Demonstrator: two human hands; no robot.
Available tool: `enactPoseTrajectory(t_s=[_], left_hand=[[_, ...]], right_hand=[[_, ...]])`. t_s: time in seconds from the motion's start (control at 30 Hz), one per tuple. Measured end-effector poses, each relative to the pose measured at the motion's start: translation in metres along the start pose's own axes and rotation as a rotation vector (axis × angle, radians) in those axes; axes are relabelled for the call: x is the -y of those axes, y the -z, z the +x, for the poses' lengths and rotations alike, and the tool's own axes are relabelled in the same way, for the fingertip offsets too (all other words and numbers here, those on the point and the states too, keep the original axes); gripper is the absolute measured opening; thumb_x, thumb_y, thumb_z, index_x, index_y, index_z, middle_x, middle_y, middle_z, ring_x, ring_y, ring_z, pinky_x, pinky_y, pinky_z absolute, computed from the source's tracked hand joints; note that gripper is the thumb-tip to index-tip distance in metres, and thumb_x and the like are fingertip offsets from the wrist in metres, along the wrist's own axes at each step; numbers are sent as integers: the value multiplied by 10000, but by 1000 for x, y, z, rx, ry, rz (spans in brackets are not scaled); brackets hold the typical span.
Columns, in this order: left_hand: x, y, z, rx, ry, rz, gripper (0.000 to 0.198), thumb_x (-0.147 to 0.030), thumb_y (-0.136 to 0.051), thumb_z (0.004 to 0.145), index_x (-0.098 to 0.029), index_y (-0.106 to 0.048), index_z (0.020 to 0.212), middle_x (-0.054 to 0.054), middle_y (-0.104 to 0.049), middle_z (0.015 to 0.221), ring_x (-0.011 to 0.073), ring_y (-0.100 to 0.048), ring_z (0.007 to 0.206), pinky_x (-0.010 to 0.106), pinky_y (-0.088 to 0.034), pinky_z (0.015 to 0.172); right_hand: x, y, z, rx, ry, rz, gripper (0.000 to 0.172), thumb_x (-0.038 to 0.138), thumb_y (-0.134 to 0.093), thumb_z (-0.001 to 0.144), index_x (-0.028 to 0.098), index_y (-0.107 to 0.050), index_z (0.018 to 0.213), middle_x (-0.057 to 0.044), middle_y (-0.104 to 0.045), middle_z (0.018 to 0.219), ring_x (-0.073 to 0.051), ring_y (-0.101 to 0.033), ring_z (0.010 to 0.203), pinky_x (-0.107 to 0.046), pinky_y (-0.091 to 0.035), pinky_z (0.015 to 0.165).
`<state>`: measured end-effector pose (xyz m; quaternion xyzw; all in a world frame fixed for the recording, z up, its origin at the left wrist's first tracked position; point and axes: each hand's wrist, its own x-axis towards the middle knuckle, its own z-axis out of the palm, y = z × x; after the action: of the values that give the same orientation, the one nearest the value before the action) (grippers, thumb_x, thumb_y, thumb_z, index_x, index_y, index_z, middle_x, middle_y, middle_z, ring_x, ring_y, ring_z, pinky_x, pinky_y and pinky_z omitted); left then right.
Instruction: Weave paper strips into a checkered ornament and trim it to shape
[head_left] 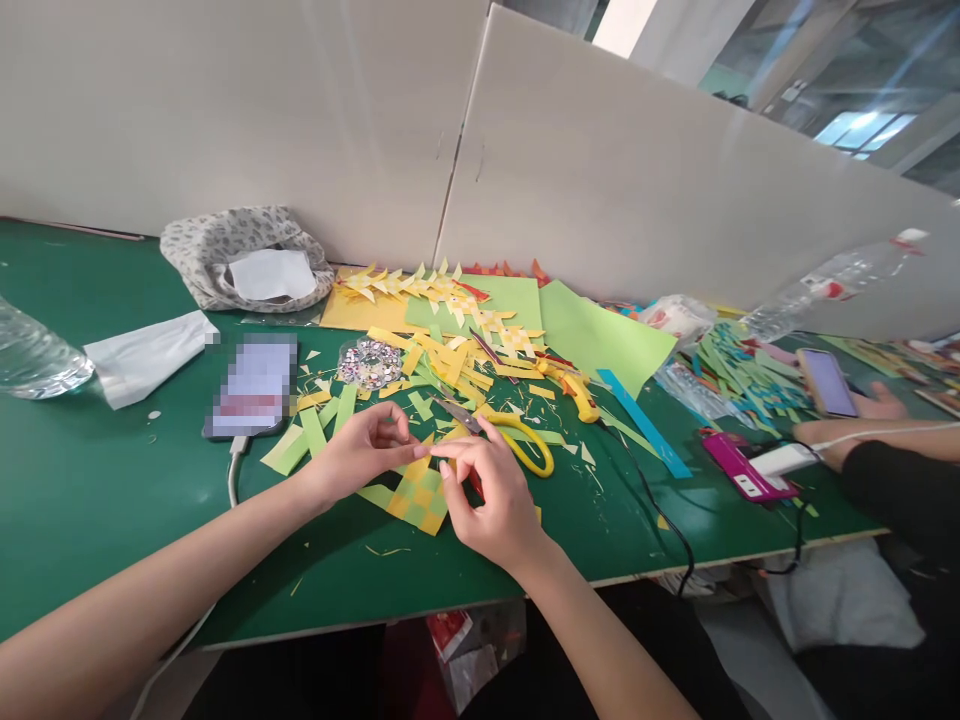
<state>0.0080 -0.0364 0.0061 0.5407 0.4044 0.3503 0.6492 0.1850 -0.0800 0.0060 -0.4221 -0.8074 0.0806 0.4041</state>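
My left hand has its thumb and index finger pinched together. Their tips meet a finger of my right hand; anything small between them I cannot make out. The fingers of my right hand are bent and apart, its thumb below. Under both hands lies a woven yellow-and-green paper piece, partly covered. Just beyond my right hand are yellow-handled scissors with their blades toward the left. Loose green paper strips lie left of the woven piece.
Behind are a clear packet of shiny gems, a braided paper strip, a yellow glue gun and green paper sheets. A charging phone lies left, a cloth bag behind it. At right, another person's hand is beside a phone.
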Motion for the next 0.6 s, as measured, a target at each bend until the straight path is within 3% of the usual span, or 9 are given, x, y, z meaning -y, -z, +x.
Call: enactPoseTrajectory(t_s=[0.13,0.27,0.43,0.6], left_hand=[[0,0,-1,-15,-7,2,324,-303,-703,670,-193,-400,698,-33,-596,695,109,-599,693,238,-453,665],[0,-3,-4,46,-24,15,284,-277,-687,691,-193,-418,723,-47,-570,681,93,-579,653,226,-447,642],[1,-6,-5,85,20,27,257,-263,-674,701,-188,-434,755,-10,-602,766,101,-579,693,233,-456,642],[8,-3,-2,75,11,57,290,-274,-685,699,-193,-410,741,-37,-588,705,85,-564,641,221,-437,611]], right_hand=[[-3,1,4,-168,-213,98,174,164,-527,797,238,-372,766,-29,-660,831,-182,-639,800,-448,-450,875],[-4,0,7,-88,-427,327,236,269,-602,771,241,-372,816,-34,-659,835,-186,-641,821,-345,-510,729],[-4,-6,7,-98,-514,446,296,263,-634,733,239,-347,802,8,-642,741,-169,-640,753,-341,-499,731],[-1,-8,6,-89,-518,481,297,242,-632,736,241,-342,799,13,-655,743,-162,-642,751,-350,-480,779]])
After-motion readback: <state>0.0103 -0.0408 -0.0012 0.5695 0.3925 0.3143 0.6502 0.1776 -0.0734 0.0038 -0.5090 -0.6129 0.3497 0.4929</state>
